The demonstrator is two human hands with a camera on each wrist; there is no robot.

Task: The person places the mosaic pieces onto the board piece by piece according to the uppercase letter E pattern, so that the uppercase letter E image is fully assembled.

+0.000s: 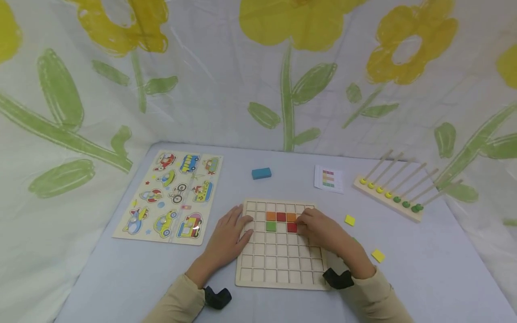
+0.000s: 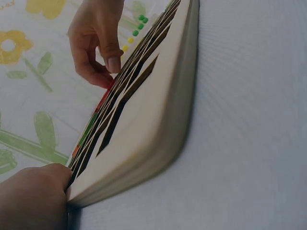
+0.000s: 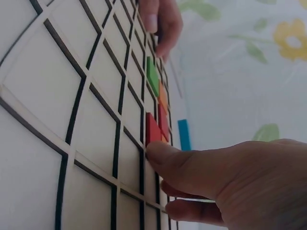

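A wooden grid board [image 1: 276, 280] lies flat in front of me. Orange, red and orange tiles form a row near its top, with a green tile [image 1: 271, 226] below the left one. Under the right orange tile is a second red tile [image 1: 292, 228]. My right hand [image 1: 321, 229] pinches this red tile at its cell; in the right wrist view the thumb meets the red tile's edge [image 3: 152, 130]. My left hand [image 1: 226, 237] rests on the board's left edge, fingers relaxed over the outer cells.
Right of the board lie yellow tiles [image 1: 349, 220] and a green tile mostly hidden by the right arm. Farther back are a blue block [image 1: 261, 173], a card with a coloured pattern [image 1: 331, 185] and a peg stand with beads [image 1: 393, 202]. A vehicle puzzle [image 1: 153, 216] lies left.
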